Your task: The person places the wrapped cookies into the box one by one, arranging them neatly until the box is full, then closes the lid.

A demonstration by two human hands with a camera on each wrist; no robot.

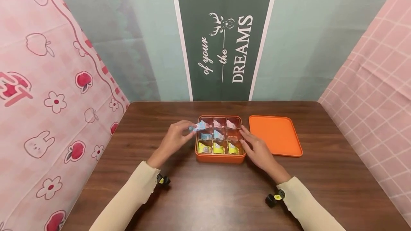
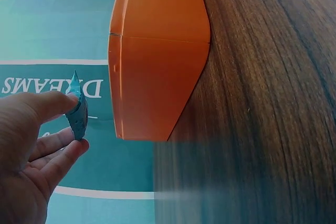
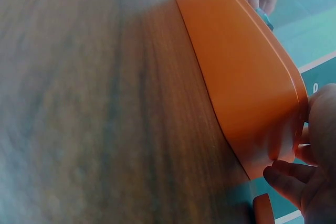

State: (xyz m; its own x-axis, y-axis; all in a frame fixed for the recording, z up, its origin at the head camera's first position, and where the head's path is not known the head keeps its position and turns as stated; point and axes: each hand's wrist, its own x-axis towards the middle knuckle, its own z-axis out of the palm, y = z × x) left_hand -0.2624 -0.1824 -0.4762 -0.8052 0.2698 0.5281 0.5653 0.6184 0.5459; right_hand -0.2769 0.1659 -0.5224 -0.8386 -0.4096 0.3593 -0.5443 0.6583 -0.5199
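Observation:
My left hand (image 1: 176, 136) pinches a small blue wrapped sweet (image 1: 199, 126) between thumb and fingers, over the left rim of an orange box (image 1: 219, 158). In the left wrist view the sweet (image 2: 79, 114) shows edge-on, beside the box wall (image 2: 157, 77). The box is divided into compartments: pink-wrapped sweets (image 1: 219, 123) in the far row, blue ones (image 1: 219, 134) in the middle row, yellow ones (image 1: 219, 148) in the near row. My right hand (image 1: 258, 150) rests against the box's right side, thumb at the rim and fingers along the wall (image 3: 247, 93).
An orange lid (image 1: 275, 135) lies on the brown wooden table (image 1: 205, 195), just right of the box. Behind the table hangs a green cloth (image 1: 224, 92) with lettering. Patterned pink cloths (image 1: 57, 117) stand at both sides.

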